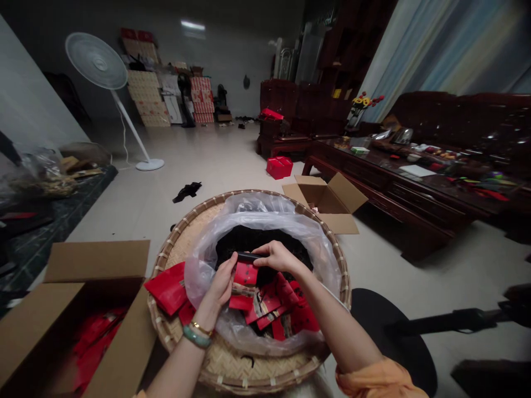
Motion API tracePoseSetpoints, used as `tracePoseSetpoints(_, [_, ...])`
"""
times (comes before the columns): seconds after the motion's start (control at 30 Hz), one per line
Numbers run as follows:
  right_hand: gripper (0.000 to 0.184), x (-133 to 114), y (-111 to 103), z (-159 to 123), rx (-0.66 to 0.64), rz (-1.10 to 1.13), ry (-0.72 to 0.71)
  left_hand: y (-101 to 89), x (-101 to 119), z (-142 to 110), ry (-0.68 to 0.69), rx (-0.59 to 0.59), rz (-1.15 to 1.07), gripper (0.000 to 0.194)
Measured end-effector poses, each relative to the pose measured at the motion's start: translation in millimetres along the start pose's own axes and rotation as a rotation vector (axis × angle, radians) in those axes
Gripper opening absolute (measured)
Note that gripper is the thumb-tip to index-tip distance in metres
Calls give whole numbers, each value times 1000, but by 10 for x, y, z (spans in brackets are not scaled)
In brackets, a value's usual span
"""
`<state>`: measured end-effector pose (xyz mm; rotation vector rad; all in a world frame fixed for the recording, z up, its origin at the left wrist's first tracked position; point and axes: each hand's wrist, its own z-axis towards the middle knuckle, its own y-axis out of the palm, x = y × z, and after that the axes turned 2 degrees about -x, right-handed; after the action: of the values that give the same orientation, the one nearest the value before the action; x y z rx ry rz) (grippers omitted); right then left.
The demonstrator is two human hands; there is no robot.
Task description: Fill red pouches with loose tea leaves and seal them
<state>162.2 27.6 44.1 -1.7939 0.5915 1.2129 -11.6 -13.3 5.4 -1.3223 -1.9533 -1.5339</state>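
Over a large round woven bamboo tray (164, 251), both hands meet at a dark, bar-shaped piece (248, 256) along the top of a red packet (246, 275). My left hand (222, 282) is closed at the packet's upper left corner, thumb by the bar's left end. The fingers of my right hand (276, 257) pinch the bar's right end. Whether bar and packet are joined, I cannot tell. Below lie several red printed packets (277, 298) in an open clear plastic bag (199, 243), with a black mass (236, 237) of unclear kind behind them.
At left stands an open cardboard box (97, 265) holding red packets; another open carton (327, 199) lies beyond the tray. A red box (279, 167), a white standing fan (150, 164) and a dark wooden table (373, 177) are farther off. A round black base (390, 342) is at right.
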Motion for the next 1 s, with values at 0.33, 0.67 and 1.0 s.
tracePoseSetpoints(0.33, [35, 115, 96, 48, 53, -52, -13, -71, 19, -17, -30, -64, -26, 41])
tracePoseSetpoints(0.67, [37, 187, 149, 27, 50, -23, -5, -122, -12, 29, -23, -68, -42, 32])
tracePoseSetpoints(1.0, [35, 244, 169, 49, 38, -25, -23, -203, -40, 72, -23, -65, -41, 26])
